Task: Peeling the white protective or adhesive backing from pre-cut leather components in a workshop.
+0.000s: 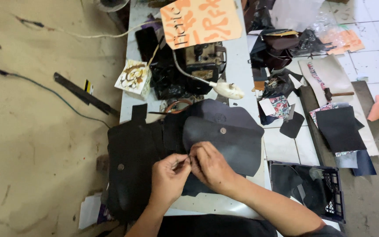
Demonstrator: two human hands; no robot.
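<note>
head view: black leather piece [216,140] with round snap.

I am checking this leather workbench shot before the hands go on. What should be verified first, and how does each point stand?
1. Both hands on the piece: left hand and right hand meet, fingertips pinching at the edge of the black leather piece. Ok.
2. What is pinched between the fingertips: too small to tell. Cannot tell.
3. Leather lies flat on the white table: mostly, but its left part hangs over the edge. Not ok.
4. Snap button on the flap uncovered. Ok.
5. Sewing machine apart from the hands. Ok.
6. Lamp head not on the leather: close above its top edge. Cannot tell.
</note>
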